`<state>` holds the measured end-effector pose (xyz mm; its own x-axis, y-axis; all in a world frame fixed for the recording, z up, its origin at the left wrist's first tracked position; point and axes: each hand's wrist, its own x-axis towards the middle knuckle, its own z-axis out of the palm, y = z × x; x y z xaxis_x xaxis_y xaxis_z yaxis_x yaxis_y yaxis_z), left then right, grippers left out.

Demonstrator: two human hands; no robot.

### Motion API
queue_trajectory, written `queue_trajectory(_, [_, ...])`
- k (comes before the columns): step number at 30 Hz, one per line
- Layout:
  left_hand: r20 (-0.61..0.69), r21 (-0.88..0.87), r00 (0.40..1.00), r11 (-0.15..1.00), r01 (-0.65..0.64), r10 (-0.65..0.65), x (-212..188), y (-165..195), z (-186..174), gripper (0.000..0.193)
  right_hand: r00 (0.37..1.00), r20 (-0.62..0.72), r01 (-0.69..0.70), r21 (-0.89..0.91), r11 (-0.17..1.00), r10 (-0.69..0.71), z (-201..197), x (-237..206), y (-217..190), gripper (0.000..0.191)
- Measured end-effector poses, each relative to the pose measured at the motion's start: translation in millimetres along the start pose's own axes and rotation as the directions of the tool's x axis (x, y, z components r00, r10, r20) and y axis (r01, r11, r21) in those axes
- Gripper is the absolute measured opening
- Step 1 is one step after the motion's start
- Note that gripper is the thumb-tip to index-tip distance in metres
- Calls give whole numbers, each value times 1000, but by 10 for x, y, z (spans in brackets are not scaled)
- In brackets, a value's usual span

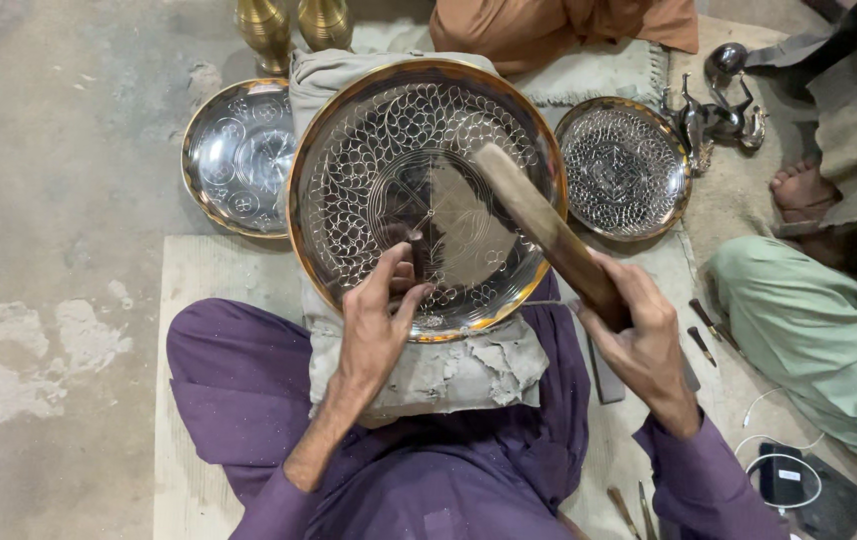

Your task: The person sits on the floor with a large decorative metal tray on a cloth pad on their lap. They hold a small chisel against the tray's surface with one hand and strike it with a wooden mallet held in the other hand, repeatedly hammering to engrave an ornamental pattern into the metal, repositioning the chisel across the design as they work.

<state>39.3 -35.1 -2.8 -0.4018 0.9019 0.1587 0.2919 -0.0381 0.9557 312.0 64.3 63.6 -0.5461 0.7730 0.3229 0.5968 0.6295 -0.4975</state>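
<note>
Head view looks down on a large round engraved metal tray (427,195) with a golden rim, resting tilted on a grey cloth-wrapped pad (429,370) over the person's purple-clad lap. Near the tray's centre the left hand (377,330) pinches a thin chisel (417,248) between thumb and fingers, its tip touching the engraved face. Across the tray's right half the right hand (639,335) is wrapped tight round a wooden mallet (549,232), whose head hangs over the middle of the tray. Left of the tray lies a smaller engraved plate (234,155); right of it, another patterned plate (625,167). Beyond the tray stand two brass vases (294,22). Further right of the tray, spare punches (706,330) lie beside a seated person's green-trousered leg (819,320).
</note>
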Motion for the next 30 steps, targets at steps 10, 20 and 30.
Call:
queue_trajectory(10, [-13,72,999,996,-52,53,-25,-136,55,49,978,187,119,-118,986,-96,-248,821,-521,64])
queue_trajectory(20, [-87,63,993,995,-77,82,-74,-114,72,50,913,255,394,-343,853,-319,-197,1098,-807,66])
queue_trajectory(30, [-116,4,993,1000,29,-28,-113,-53,103,48,906,294,418,-515,748,-305,-61,1118,-761,66])
